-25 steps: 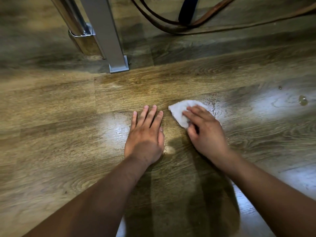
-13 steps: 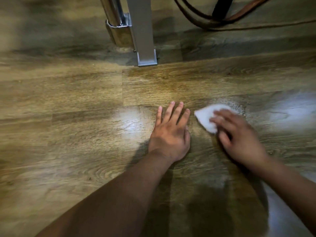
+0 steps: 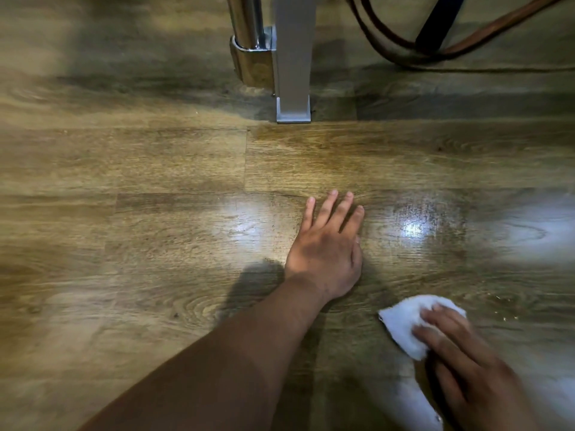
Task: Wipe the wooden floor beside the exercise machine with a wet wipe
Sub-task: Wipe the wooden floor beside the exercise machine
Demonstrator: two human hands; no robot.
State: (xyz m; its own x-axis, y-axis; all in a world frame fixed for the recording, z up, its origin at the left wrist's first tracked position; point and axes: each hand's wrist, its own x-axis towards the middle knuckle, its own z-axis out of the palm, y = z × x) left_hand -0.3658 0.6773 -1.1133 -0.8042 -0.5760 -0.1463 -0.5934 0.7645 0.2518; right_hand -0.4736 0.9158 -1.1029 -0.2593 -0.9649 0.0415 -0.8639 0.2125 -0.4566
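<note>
A white wet wipe point(image 3: 404, 321) lies bunched on the wooden floor point(image 3: 155, 244) at the lower right. My right hand point(image 3: 466, 362) presses down on the wipe with its fingers over the near side. My left hand point(image 3: 326, 250) rests flat on the floor in the middle, fingers together and pointing away, holding nothing. A damp, glossy streak point(image 3: 417, 225) shines on the boards to the right of my left hand. The exercise machine's grey metal leg point(image 3: 294, 73) and a chrome post point(image 3: 249, 42) stand at the top centre.
Brown cables point(image 3: 389, 48) and a dark strap point(image 3: 435, 23) loop over the floor at the top right, behind the machine leg. Bare floorboards stretch to the left of my left arm.
My right hand has dragged the wipe back toward me, from beside my left fingertips to below my left wrist. The view has shifted left, so the machine leg now sits further right.
</note>
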